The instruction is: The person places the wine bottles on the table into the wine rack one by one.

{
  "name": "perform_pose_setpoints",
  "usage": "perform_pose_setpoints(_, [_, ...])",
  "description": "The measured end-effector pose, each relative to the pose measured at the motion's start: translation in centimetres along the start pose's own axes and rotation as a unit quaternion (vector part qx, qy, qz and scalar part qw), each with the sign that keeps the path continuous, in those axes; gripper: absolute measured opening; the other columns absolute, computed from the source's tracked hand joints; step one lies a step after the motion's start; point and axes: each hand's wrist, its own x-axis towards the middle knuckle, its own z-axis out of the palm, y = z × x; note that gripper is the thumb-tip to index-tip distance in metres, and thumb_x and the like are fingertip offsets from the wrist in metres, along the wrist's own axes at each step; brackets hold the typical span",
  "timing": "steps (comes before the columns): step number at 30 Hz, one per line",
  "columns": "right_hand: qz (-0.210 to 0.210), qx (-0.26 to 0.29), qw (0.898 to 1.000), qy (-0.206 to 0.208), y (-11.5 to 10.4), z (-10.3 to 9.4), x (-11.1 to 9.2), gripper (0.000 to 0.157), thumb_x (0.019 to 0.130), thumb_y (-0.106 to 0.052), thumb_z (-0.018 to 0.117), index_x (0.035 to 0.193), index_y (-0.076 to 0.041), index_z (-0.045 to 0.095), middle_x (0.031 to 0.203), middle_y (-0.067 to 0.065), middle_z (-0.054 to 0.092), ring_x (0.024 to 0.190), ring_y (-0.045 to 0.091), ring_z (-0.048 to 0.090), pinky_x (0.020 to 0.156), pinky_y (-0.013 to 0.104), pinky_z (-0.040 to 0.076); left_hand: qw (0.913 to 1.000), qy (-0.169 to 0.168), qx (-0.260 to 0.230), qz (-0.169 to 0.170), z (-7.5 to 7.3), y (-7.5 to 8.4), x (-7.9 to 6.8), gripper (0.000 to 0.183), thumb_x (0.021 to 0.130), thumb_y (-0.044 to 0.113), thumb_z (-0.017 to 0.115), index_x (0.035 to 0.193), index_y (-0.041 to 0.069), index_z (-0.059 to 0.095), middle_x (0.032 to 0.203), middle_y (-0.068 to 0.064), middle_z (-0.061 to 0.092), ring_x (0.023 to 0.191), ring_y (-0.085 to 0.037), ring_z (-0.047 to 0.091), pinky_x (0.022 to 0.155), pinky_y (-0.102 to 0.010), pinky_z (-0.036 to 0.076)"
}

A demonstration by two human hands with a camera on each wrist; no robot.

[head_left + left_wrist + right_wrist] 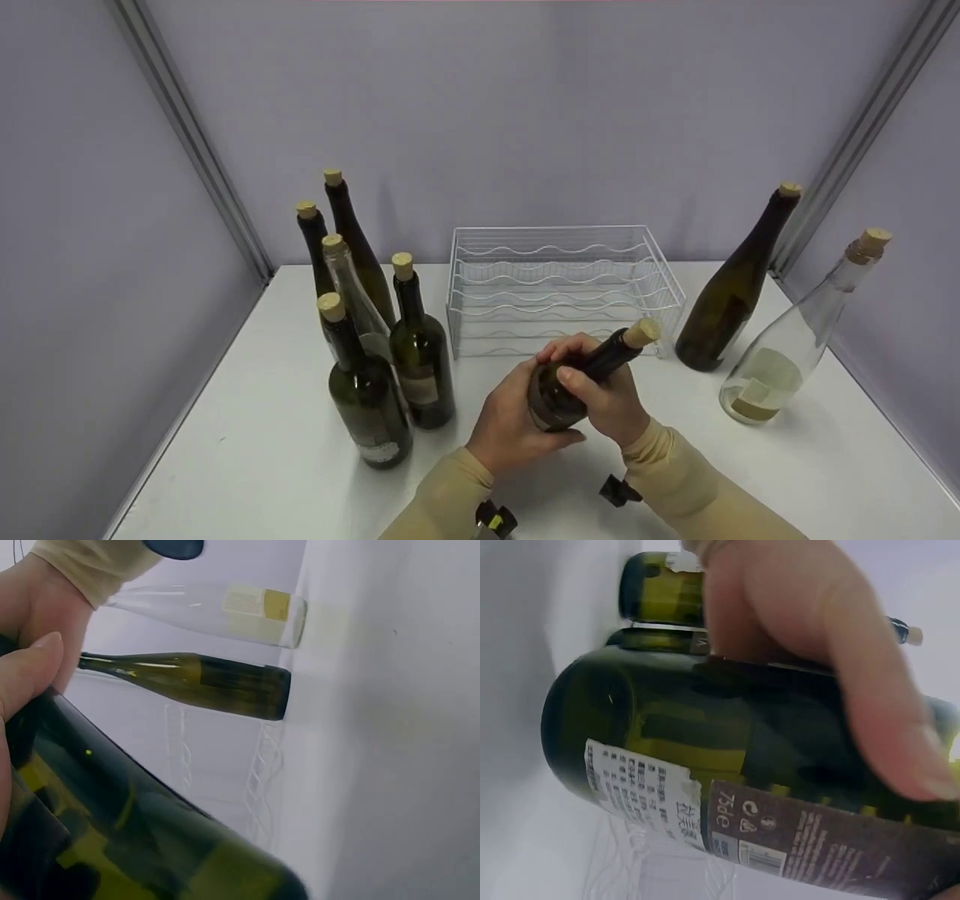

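White table [247, 420] is supporting wire rack [551, 226], corked bottles [421, 360] standing both sides. Held dark bottle [553, 403] is tilting over table, near rack front; left hand [506, 420] and right hand [616, 401] are grasping it. Cork [643, 333] is plugging its neck.

Five bottles [424, 356] stand on the worktop [240, 427] left of the rack [551, 227], two more bottles [721, 309] right; another bottle [551, 401] is before it, between both groups.
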Motion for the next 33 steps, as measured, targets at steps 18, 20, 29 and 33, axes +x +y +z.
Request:
perform_pose_setpoints(18, [-0.034, -0.142, 0.988, -0.047, -3.5, 1.5, 0.8, 0.019, 0.076, 0.016, 0.063, 0.088, 0.006, 0.052, 0.092, 0.026, 0.056, 0.092, 0.033, 0.058, 0.089, 0.029, 0.046, 0.9973, -0.018, -0.068, 0.021, -0.8, 1.5, 1.7, 0.072, 0.062, 0.020, 0.086, 0.121, 0.008, 0.047, 0.113, -0.001, 0.059, 0.100, -0.011, 0.058, 0.089, -0.026, 0.049])
perform_pose_setpoints(20, [-0.042, -0.152, 0.985, -0.065, -3.4, 1.0, 0.8, 0.017, 0.085, 0.001, 0.066, 0.095, 0.008, 0.054, 0.098, 0.028, 0.055, 0.097, 0.034, 0.057, 0.093, 0.028, 0.043, 0.9971, -0.029, -0.068, 0.018, -1.1, 1.5, 2.0, 0.073, 0.062, 0.021, 0.085, 0.123, 0.008, 0.047, 0.115, 0.000, 0.059, 0.102, -0.011, 0.058, 0.090, -0.026, 0.048])
perform_pose_setpoints(29, [-0.073, -0.184, 0.978, -0.066, -0.7, -5.4, 0.4, 0.070, 0.101, -0.053, 0.031, 0.118, 0.011, 0.053, 0.118, 0.023, 0.055, 0.115, 0.029, 0.050, 0.098, 0.034, 0.038, 0.9974, -0.059, -0.028, 0.030, -2.5, 1.2, 3.4, 0.082, 0.059, 0.022, 0.089, 0.128, 0.010, 0.046, 0.117, 0.001, 0.058, 0.107, -0.010, 0.057, 0.095, -0.028, 0.045])
perform_pose_setpoints(33, [0.010, -0.248, 0.967, 0.064, -0.3, -9.1, 1.0, 0.053, 0.106, -0.032, 0.027, 0.114, 0.011, 0.057, 0.112, 0.023, 0.059, 0.108, 0.025, 0.054, 0.091, 0.032, 0.042, 0.9927, -0.095, 0.041, 0.061, -2.4, 1.2, 3.9, 0.080, 0.057, 0.025, 0.088, 0.125, 0.013, 0.048, 0.115, 0.005, 0.058, 0.108, -0.008, 0.054, 0.097, -0.028, 0.042])
